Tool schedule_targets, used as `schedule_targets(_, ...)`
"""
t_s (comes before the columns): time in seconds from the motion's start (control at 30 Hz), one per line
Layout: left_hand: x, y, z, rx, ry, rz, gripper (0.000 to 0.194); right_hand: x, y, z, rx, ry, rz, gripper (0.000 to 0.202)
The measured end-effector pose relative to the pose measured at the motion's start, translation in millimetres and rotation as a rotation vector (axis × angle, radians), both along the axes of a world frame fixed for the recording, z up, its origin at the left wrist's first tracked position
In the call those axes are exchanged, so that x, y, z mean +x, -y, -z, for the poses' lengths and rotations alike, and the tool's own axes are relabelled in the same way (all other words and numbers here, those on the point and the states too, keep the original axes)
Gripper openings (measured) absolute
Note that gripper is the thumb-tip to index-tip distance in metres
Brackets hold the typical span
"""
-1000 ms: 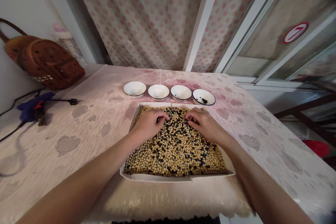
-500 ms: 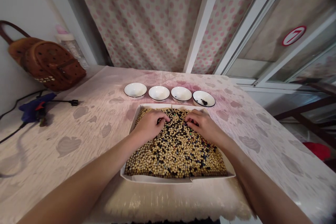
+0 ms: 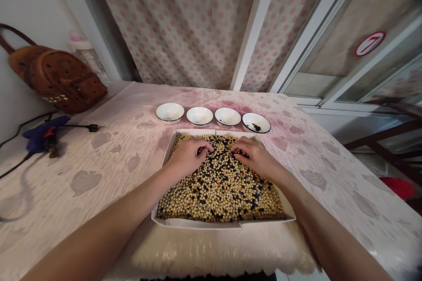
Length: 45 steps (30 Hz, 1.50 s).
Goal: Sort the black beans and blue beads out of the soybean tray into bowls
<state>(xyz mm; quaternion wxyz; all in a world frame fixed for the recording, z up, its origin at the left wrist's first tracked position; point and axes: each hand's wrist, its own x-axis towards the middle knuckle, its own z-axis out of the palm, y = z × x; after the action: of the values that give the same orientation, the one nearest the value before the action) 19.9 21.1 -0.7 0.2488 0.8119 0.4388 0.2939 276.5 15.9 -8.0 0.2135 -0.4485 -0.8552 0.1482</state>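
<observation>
A white cardboard tray (image 3: 198, 225) is filled with tan beads (image 3: 217, 197) mixed with black and a few coloured ones. Over the tray's upper left part, my left hand (image 3: 192, 154) has its fingers curled, the fingertips at the beads. On the upper right, my right hand (image 3: 252, 154) bends its thumb and fingers toward each other with a gap between them, touching the beads. Whether either hand holds a bead is too small to tell. Behind the tray, the rightmost white bowl (image 3: 263, 123) has a small black heap in it; another bowl (image 3: 228, 116) holds a tiny dark speck.
Two more white bowls, one at the left end (image 3: 169, 112) and one beside it (image 3: 199, 116), continue the row. A blue glue gun (image 3: 41, 137) with cords and a brown backpack (image 3: 66, 79) are at the left, near a bottle (image 3: 87, 55). A patterned cloth (image 3: 128, 127) covers the table.
My right hand has shifted very slightly left over the beads. My left hand and the bowls look almost the same.
</observation>
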Motion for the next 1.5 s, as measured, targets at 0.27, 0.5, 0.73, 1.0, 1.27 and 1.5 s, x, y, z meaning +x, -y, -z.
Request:
schedule_targets(0.27,0.0,-0.6,-0.4,-0.007,0.006,0.008,0.027,-0.3,1.1,-0.4,0.001,-0.014,-0.004,0.012)
schedule_targets(0.5,-0.3,-0.8,0.8,-0.006,-0.005,0.007,0.027,-0.5,0.3,0.9,-0.016,-0.017,-0.007,0.010)
schedule_targets(0.73,-0.5,-1.0,1.6,-0.012,-0.005,0.004,0.027,-1.9,1.1,-0.3,-0.003,-0.014,0.000,0.012)
schedule_targets(1.0,-0.1,-0.5,0.3,0.003,-0.013,0.006,0.027,-3.4,2.3,-1.3,-0.006,-0.013,-0.020,0.008)
schedule_targets(1.27,0.1,0.5,-1.5,-0.001,-0.010,0.005,0.027,-4.1,2.9,-2.2,-0.003,-0.006,-0.034,0.010)
schedule_targets(1.5,-0.4,-0.6,1.5,-0.002,0.002,0.007,0.028,-2.5,0.3,1.0,-0.026,-0.040,-0.022,0.009)
